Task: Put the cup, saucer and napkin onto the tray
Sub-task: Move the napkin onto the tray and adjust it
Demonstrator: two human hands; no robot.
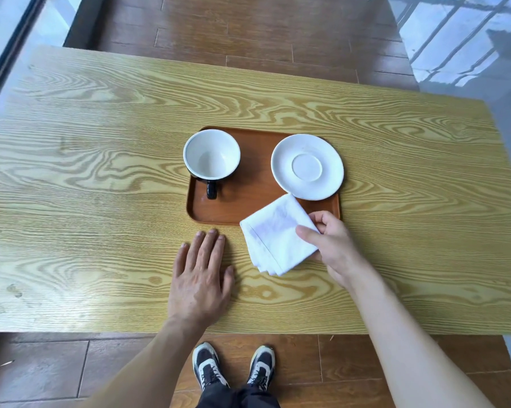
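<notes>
The napkin (278,237), a folded white square with faint creases, is pinched at its right corner by the right hand (334,245), thumb on top and fingers beneath, and is held across the near edge of the tray (248,160), partly over it and partly over the counter (101,142). The left hand (201,278) is laid flat and empty on the counter, fingers spread. The cup (211,156) and saucer (307,166) are seen upright and apart on the tray, so only the napkin is judged left to place.

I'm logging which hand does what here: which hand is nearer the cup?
Left. The left hand lies flat on the table just in front of the tray, below the cup. The right hand holds the napkin, further right.
</notes>
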